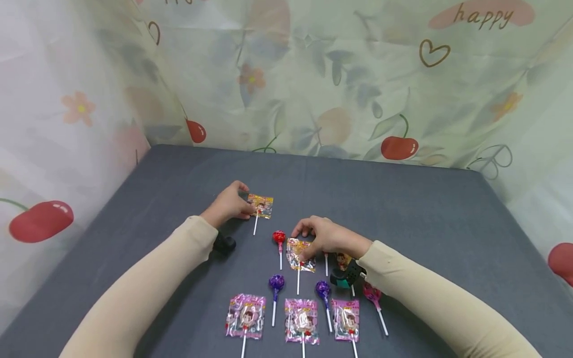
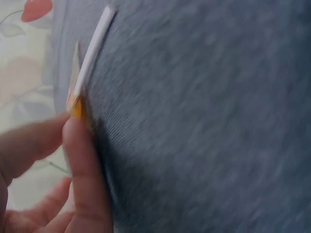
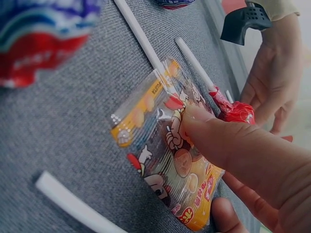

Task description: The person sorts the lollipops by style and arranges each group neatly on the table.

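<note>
My left hand (image 1: 227,205) pinches a flat lollipop in a clear and orange wrapper (image 1: 265,203) between thumb and fingers, toward the far part of the table. Its white stick (image 2: 95,51) points away from the fingertips in the left wrist view. Nearer and to the right, my right hand (image 1: 332,235) grips a second orange-wrapped lollipop (image 3: 155,141), thumb across the wrapper's face and fingers at its far edge. A round red lollipop (image 1: 279,236) lies just left of that wrapper. Under the right hand and wrist, another stick and an orange wrapper (image 1: 343,260) are partly hidden.
Two round purple lollipops (image 1: 276,283) and a dark pink one (image 1: 372,292) lie nearer the front. Three flat lollipops in pink wrappers (image 1: 245,316) form the front row. The grey cloth-covered table (image 1: 394,199) ends at a printed curtain (image 1: 304,99).
</note>
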`<state>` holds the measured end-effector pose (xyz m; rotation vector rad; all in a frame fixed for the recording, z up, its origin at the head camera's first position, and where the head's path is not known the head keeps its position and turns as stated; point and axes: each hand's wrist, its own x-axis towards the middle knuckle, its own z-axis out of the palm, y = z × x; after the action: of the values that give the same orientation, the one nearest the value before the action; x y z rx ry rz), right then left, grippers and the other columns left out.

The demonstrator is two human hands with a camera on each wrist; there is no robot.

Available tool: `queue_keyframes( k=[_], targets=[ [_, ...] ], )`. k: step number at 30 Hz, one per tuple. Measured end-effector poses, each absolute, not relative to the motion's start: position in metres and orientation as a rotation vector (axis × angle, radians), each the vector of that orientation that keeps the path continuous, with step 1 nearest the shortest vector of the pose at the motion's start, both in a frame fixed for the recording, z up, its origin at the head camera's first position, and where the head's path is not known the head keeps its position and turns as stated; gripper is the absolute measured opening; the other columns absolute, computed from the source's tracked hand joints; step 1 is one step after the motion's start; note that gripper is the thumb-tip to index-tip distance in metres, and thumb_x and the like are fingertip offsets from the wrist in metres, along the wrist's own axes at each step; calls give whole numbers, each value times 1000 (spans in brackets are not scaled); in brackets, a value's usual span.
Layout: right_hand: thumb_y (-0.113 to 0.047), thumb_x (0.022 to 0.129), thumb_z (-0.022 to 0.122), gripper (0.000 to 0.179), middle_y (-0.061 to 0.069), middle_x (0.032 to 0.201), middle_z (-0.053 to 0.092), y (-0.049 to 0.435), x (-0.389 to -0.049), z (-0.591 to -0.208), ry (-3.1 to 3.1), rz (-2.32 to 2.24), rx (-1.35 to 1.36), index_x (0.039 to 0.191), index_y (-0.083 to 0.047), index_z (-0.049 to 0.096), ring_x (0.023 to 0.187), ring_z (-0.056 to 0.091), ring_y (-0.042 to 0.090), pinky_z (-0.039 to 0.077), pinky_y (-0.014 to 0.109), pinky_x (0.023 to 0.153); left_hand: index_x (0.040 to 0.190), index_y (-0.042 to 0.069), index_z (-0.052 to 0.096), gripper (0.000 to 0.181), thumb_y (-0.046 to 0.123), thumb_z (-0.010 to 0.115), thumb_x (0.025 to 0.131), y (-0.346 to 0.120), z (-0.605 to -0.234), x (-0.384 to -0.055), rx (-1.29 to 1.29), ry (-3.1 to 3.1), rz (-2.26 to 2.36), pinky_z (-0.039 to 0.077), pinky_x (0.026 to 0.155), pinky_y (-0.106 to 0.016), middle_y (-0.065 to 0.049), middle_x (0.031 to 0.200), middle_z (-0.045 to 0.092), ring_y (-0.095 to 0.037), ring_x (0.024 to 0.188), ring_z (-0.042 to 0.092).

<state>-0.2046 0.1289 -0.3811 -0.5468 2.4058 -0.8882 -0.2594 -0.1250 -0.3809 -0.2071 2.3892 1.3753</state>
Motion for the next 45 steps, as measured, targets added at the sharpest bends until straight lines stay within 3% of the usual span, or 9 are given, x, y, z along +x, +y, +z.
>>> queue_keyframes(
  k=[4,19,28,45],
  targets=[
    [-14,69,87,42,5,100,52,130,-205,-381,2402,-895,-544,107,-15,68,91,44,20,37,31,76,136,7,39,67,-6,73,80,-124,-377,-262,-156,2373,1325,54,61,-25,-14,94,55,-14,65,60],
    [-15,69,88,42,4,100,52,127,-204,-380,2398,-868,-533,107,-18,68,93,44,20,36,32,77,130,5,50,56,11,77,81,-123,-371,-259,-50,2595,910,45,62,-25,-11,94,59,-16,71,57],
    [-13,71,86,41,4,101,52,129,-206,-378,2401,-871,-512,107,-17,68,93,45,20,37,32,75,133,7,48,56,12,75,84,-127,-373,-260,44,2597,940,39,64,-27,-6,90,52,-16,73,48],
    [-15,69,88,42,3,100,53,129,-204,-380,2408,-865,-528,106,-17,69,93,45,19,37,31,76,135,10,48,58,9,75,84,-128,-377,-257,11,2561,989,39,68,-28,-7,96,50,-19,81,48]
  ],
)
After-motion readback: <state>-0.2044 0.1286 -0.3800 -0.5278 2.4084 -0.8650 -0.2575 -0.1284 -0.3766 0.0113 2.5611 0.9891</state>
